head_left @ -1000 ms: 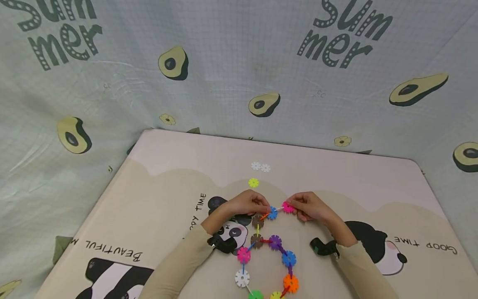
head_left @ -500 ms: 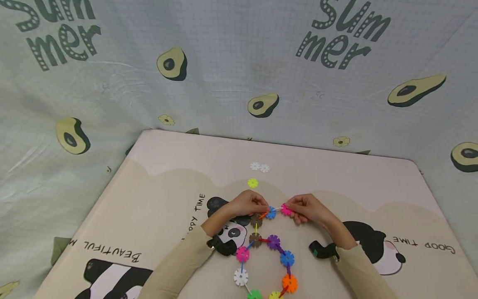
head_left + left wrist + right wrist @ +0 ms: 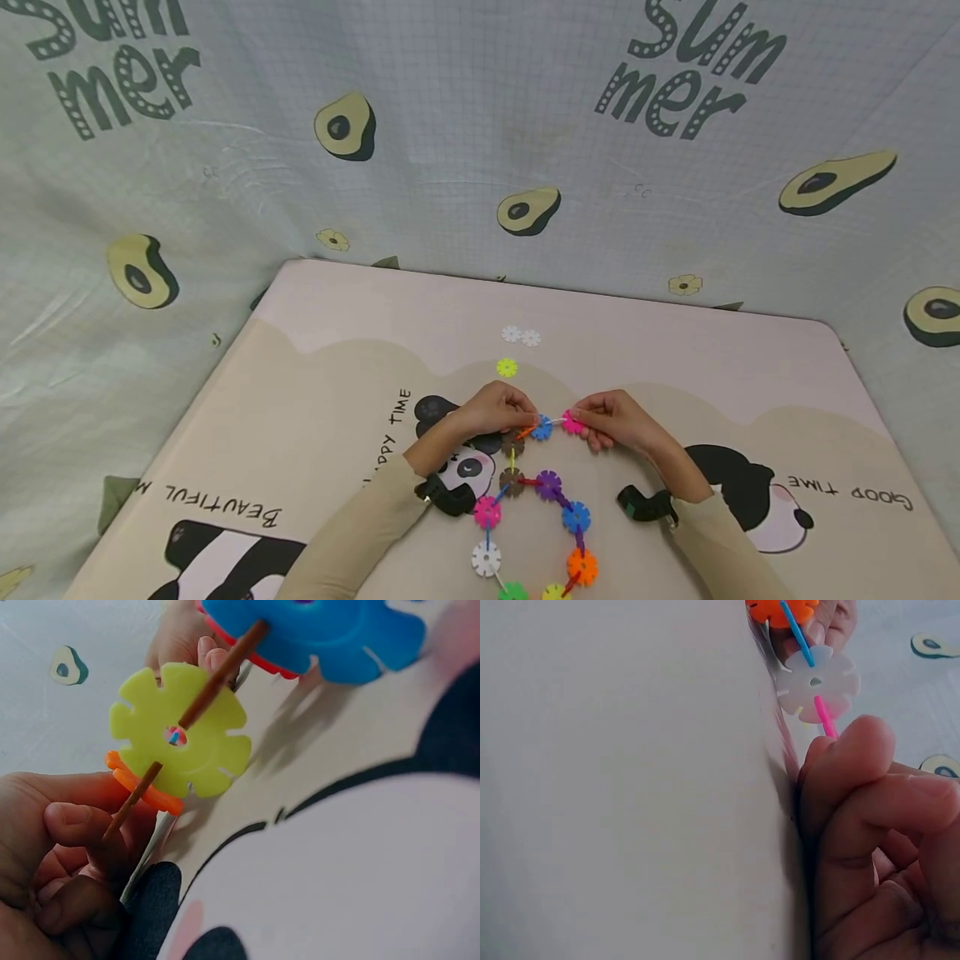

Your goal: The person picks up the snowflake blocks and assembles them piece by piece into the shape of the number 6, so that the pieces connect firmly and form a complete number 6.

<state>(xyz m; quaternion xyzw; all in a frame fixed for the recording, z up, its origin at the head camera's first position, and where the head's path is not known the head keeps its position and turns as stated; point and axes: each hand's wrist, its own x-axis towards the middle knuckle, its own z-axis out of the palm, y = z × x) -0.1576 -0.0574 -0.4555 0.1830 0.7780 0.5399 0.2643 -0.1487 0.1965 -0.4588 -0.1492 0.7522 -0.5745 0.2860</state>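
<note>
Both hands hold the far end of a chain of notched plastic discs and sticks. In the head view, my left hand (image 3: 495, 408) pinches the orange stick (image 3: 528, 432) beside a blue disc (image 3: 542, 428). My right hand (image 3: 617, 417) pinches the pink disc (image 3: 572, 422) at the chain's end, and a white stick links it to the blue one. Colours differ in the wrist views. The left shows a yellow disc (image 3: 202, 750) and an orange piece (image 3: 154, 796) at the fingertips; the right shows a white disc (image 3: 832, 694) and a pink stick (image 3: 825, 716) at the curled fingers.
A brown disc (image 3: 512, 482) joins the chain to a ring of several coloured discs, including a purple one (image 3: 548, 485); the ring's lower part is cut off by the frame. Two white discs (image 3: 512, 334) and a yellow disc (image 3: 507, 367) lie loose beyond the hands on the printed mat (image 3: 375, 308).
The right hand and the pink disc have moved slightly left and down, closer to the blue disc. The left hand keeps its hold, almost still.
</note>
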